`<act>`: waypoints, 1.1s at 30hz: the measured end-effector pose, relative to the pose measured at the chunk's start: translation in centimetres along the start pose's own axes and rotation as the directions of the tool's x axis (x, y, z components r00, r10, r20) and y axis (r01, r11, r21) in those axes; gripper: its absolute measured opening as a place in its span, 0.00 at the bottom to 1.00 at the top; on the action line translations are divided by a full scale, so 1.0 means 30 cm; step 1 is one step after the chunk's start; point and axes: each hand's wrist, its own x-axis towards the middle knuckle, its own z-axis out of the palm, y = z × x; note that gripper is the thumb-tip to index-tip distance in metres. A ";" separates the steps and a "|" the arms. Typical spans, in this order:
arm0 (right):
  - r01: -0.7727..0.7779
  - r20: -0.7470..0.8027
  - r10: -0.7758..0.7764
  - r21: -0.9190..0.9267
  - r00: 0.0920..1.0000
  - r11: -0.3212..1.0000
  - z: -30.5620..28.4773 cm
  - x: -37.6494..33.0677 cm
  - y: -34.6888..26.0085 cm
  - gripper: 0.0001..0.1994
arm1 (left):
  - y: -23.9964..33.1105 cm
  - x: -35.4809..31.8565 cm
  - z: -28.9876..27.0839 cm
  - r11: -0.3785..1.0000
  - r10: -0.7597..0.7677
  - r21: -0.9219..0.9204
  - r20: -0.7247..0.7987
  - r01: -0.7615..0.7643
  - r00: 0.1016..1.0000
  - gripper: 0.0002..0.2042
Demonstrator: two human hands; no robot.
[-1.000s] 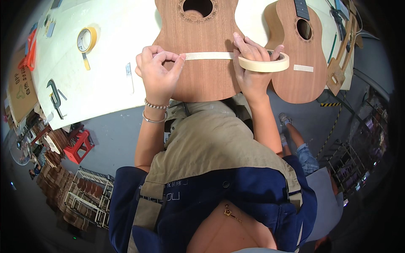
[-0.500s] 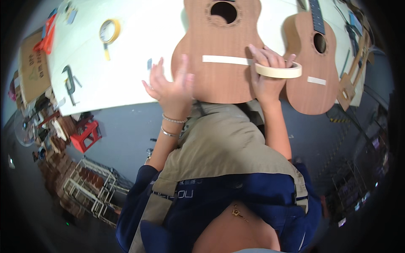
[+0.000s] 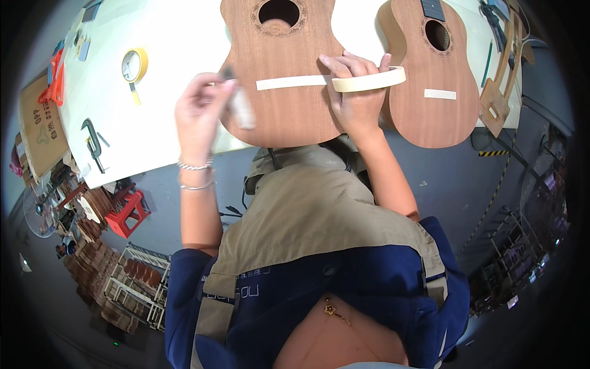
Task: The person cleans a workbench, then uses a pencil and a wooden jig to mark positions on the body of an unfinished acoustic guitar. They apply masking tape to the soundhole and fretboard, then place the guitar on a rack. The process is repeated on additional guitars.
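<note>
A brown wooden guitar body (image 3: 295, 117), with a round sound hole, lies in front of me on the white table. A pale strip of masking tape (image 3: 286, 82) runs across its lower face. My right hand (image 3: 357, 101) rests at the strip's right end. A cream roll of masking tape (image 3: 369, 80) is looped over its fingers. My left hand (image 3: 200, 111) is pinched beside the body's left edge, raised over the table. Between its thumb and fingers is a small dark flat piece (image 3: 229, 73). A blurred whitish strip (image 3: 242, 111) hangs just below it; whether the two are joined I cannot tell.
Close on the right lies a second guitar (image 3: 433, 117) with a short tape strip. A yellow tape roll (image 3: 134, 65) and a C-clamp (image 3: 92, 144) lie on the table (image 3: 166, 37) to the left. A red stool (image 3: 128, 212) stands on the floor.
My left hand has gone from spread fingers to a pinch on a small dark piece. My right hand stays at the strip with the roll. The whole view has shifted.
</note>
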 end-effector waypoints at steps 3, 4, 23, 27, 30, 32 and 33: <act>-0.012 0.026 0.012 0.026 1.000 1.000 -0.005 0.004 -0.002 0.19 | 0.032 0.008 0.168 0.983 -0.165 -0.022 0.310 0.180 0.936 0.06; -0.012 0.020 0.012 0.041 1.000 0.999 -0.005 0.004 -0.004 0.19 | 0.041 0.014 0.202 0.976 -0.216 0.039 0.337 0.216 0.916 0.07; -0.012 0.098 -0.009 0.211 0.995 0.977 -0.341 0.271 0.336 0.08 | 0.084 0.122 0.229 0.936 -0.350 0.157 0.327 0.314 0.878 0.06; -0.197 0.103 0.233 -0.277 0.967 0.940 -0.376 0.462 0.932 0.16 | 0.009 0.464 -0.101 0.949 0.002 0.312 -0.134 0.040 0.991 0.10; -0.184 0.205 0.309 -0.469 0.929 0.864 -0.324 0.449 1.252 0.16 | -0.133 0.679 -0.167 0.547 0.067 0.836 -0.099 0.047 0.993 0.20; -0.204 0.239 0.483 -0.688 0.842 0.696 -0.361 0.536 1.125 0.17 | 0.011 0.694 0.038 0.484 0.172 0.868 -0.221 0.113 0.960 0.30; -0.130 0.211 0.337 -0.641 0.917 0.757 -0.324 0.562 1.100 0.19 | 0.065 0.708 0.140 0.524 0.310 0.851 -0.155 -0.033 0.938 0.31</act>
